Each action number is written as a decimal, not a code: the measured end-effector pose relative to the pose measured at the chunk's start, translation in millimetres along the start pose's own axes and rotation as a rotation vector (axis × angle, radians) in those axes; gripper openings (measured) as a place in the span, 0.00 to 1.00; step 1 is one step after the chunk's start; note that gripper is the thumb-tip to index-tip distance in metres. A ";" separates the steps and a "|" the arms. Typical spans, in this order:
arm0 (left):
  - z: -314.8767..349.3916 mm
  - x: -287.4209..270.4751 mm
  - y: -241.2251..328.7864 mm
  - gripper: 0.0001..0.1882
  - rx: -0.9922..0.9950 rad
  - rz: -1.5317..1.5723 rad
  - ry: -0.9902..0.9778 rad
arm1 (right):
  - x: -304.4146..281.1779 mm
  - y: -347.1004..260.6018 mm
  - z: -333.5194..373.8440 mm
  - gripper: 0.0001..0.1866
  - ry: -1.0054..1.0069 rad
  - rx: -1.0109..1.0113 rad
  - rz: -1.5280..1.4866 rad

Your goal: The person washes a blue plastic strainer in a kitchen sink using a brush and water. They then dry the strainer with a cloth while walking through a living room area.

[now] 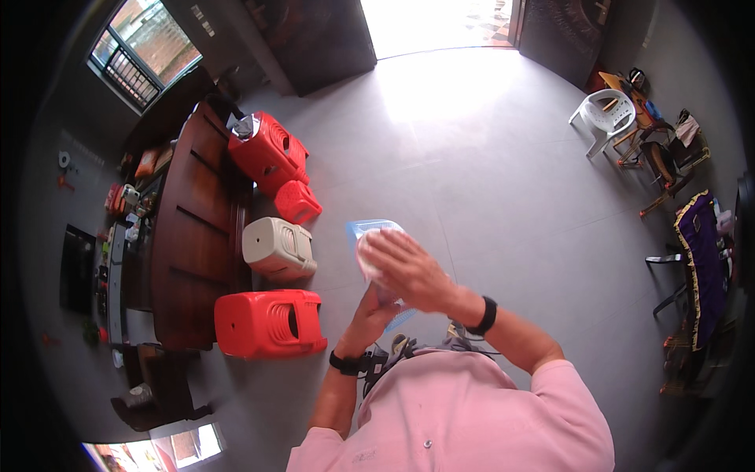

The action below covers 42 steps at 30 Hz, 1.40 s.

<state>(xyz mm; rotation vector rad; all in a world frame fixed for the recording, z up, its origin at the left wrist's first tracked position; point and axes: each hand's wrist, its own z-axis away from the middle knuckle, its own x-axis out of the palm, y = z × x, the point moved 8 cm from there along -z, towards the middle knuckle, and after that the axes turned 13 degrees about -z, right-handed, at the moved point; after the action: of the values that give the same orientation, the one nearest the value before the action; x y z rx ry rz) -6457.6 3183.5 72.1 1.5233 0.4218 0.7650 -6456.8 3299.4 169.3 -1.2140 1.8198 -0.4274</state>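
In front of my chest, both hands are together over a light-blue, see-through thing [360, 226] with a flat edge, perhaps plastic. Its lower end [403, 318] shows beneath my wrists. My left hand [368, 320] grips from below, its fingers mostly hidden behind the right. Across the top lies my right hand [413, 271], fingers close together over a white, rounded thing [366, 253] with a pinkish side. What that white thing is cannot be made out, since the fingers cover most of it. Dark bands circle both wrists.
Left of me stand red plastic stools [255, 324], a cream stool [271, 245] and a long dark wooden bench or table [197, 244]. A white plastic chair [605, 118] stands at far right, and a purple cloth [708, 271] hangs nearer. The bright doorway [440, 27] lies ahead.
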 end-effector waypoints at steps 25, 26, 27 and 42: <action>19.3 -29.1 41.0 0.33 0.026 1.011 0.134 | 31.0 -10.2 14.2 0.25 0.100 -0.159 -0.007; 20.6 -27.2 45.6 0.33 0.043 0.799 0.102 | 16.5 0.4 15.6 0.21 0.271 -0.083 -0.077; 22.2 -25.6 48.9 0.32 0.061 0.588 0.067 | 14.8 28.2 22.3 0.19 0.310 0.146 -0.259; 18.6 -9.7 60.0 0.48 0.138 0.522 0.014 | -17.0 16.6 -5.2 0.26 0.074 0.401 -0.762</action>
<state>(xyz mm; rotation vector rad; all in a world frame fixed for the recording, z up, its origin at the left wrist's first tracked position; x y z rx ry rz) -6462.6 3156.4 129.5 1.7850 0.0809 1.1695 -6468.2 3320.9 168.9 -1.5719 1.1798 -1.2086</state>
